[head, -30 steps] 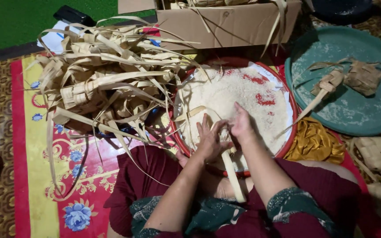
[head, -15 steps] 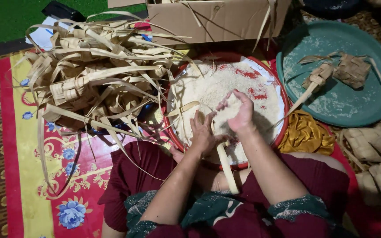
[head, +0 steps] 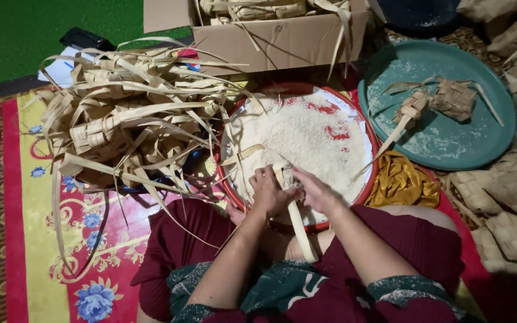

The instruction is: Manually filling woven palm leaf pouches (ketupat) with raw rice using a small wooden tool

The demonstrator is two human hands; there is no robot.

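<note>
both hands (head: 291,192) around pale woven leaf pouch (head: 286,178)

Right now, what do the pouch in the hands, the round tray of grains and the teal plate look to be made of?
Pouch: woven dried palm-leaf strips, matte tan, one loose strip trailing down; likely.
Round tray: red rim, white inside with red patches, smooth; enamelled metal or plastic, unclear.
Teal plate: smooth, faintly glossy, dusted white; probably plastic.

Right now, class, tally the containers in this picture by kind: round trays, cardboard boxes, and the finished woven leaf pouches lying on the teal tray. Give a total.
Round trays: 2, the red-rimmed tray of white rice and the teal round tray.
Brown cardboard box: 1.
Woven palm-leaf pouches on the teal tray: 2.
Total: 5.
</note>
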